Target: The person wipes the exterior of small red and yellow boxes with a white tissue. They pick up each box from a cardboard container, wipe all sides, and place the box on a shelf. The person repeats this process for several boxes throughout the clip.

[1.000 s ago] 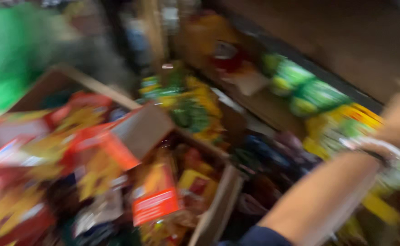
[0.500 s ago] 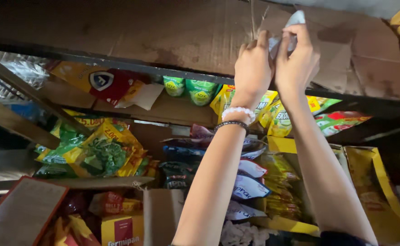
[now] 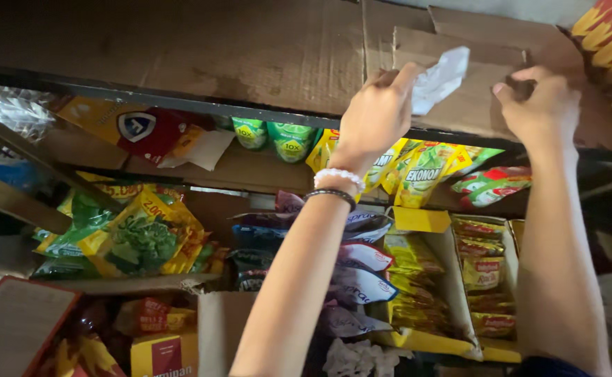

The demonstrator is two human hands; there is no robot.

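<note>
- The left hand (image 3: 379,115) is raised to the cardboard sheet (image 3: 250,49) lining the upper shelf, thumb and fingers pinched on a crumpled white scrap (image 3: 440,78) that rests against the cardboard near its torn flap.
- The right hand (image 3: 540,108) is up beside it, fingers curled over the flap's edge; whether it truly grips or only presses there, I cannot tell.
- Beaded bracelets (image 3: 337,185) circle the left wrist.
- Below the arms hang green and yellow sachet strips (image 3: 418,171); lower down stand an open yellow carton of packets (image 3: 484,279) and a yellow-green snack bag (image 3: 142,237).
- Risk, as I judge it: the scrap looks thin and could tear or slip from so light a pinch, and a dropped elbow might knock the hanging sachets loose.
- Hard to make out: what the scrap is, paper or plastic; what lies behind the flap; the right fingertips are in shadow, and the lower shelves are dark.
</note>
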